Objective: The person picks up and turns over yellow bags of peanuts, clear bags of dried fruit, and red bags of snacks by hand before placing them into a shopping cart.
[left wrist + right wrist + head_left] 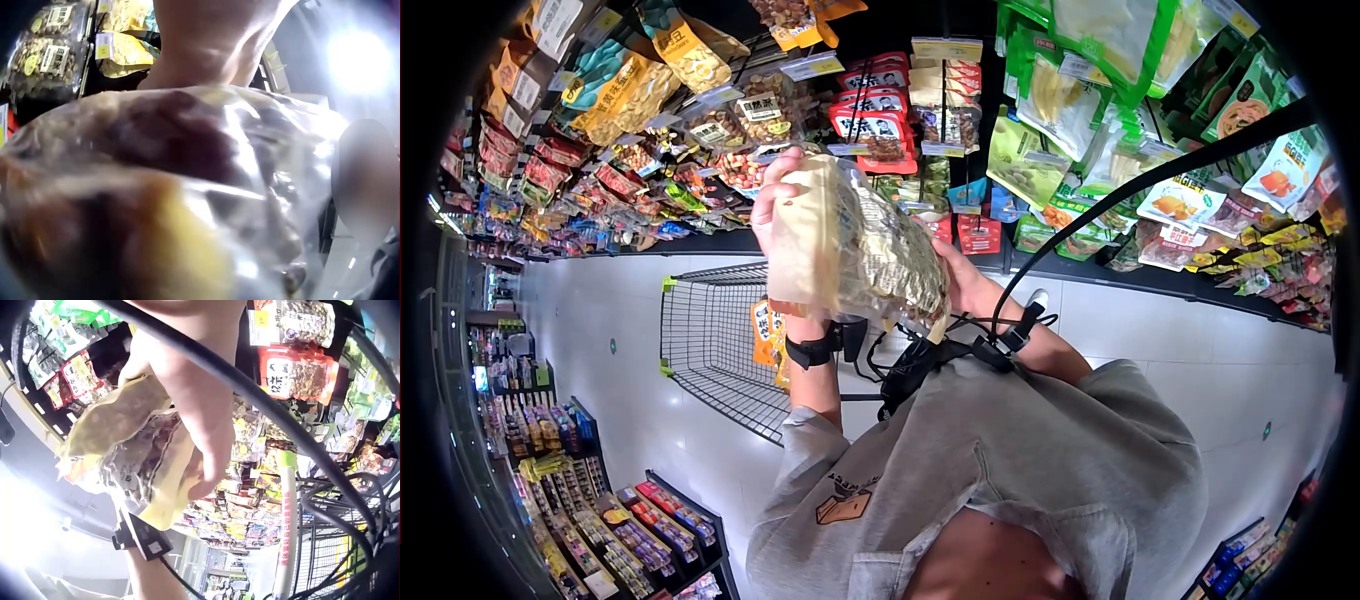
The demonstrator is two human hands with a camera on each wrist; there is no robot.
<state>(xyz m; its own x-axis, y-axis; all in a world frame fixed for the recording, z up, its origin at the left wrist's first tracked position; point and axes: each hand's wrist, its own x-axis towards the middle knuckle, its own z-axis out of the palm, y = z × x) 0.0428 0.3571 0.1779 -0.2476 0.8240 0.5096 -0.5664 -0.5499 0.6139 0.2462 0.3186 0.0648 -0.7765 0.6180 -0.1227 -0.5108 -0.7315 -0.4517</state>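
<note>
A clear, crinkled plastic bag of snacks with a pale yellowish panel spans the space between my two hands, in front of the shelves. My left hand grips its left end, fingers curled over the top edge. On the opposite end, my right hand holds the bag, thumb and fingers on either side of it in the right wrist view. Close up in the left wrist view, the bag shows blurred dark brown and yellow pieces through shiny film. Much of my left palm is hidden behind the bag.
A wire shopping cart with orange packets inside stands below and left of the bag. Ahead hang racks of nut bags, red packets and green packets. A black cable crosses near my right arm.
</note>
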